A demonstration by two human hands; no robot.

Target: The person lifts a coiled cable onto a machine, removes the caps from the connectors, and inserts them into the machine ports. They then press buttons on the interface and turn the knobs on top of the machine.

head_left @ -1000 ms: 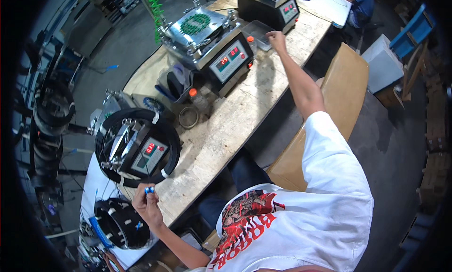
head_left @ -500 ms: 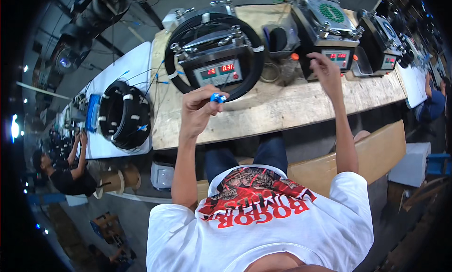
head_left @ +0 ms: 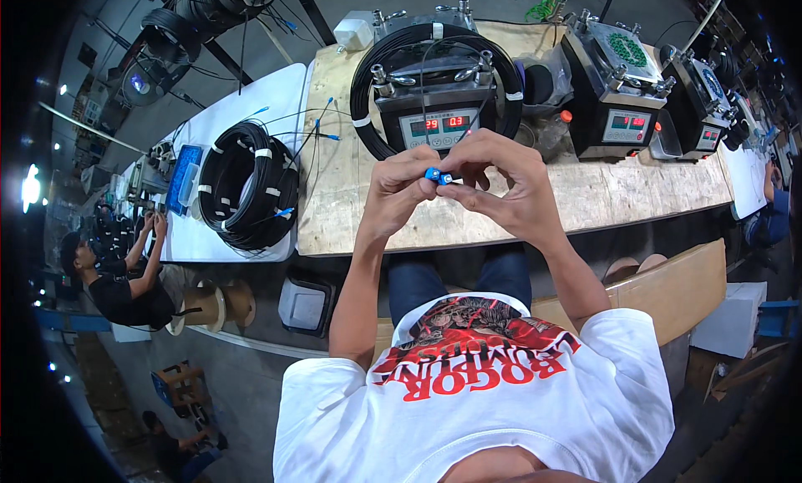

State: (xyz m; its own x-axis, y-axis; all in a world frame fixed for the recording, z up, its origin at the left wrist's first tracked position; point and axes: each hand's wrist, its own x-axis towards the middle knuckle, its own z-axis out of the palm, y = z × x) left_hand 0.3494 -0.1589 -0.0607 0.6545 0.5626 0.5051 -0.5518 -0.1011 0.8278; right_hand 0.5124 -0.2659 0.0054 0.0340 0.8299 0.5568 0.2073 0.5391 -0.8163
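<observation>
Together, left hand [head_left: 399, 186] and right hand [head_left: 510, 182] pinching a small blue connector [head_left: 434, 176] between fingertips, raised above the wooden counter [head_left: 601, 200], just before a machine [head_left: 439, 107] ringed by black cable [head_left: 368, 73].

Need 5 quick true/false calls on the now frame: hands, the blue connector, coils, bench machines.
1. Both hands meet on the small blue connector. True: left hand and right hand pinch it between fingertips.
2. The hands rest flat on the wooden bench. False: they are held up in front of it.
3. A black cable coil rings the machine with the red display. True.
4. The white table at the left holds no coil. False: another black coil lies on it.
5. Only one machine stands on the bench. False: more stand to the right, such as the next machine.
</observation>
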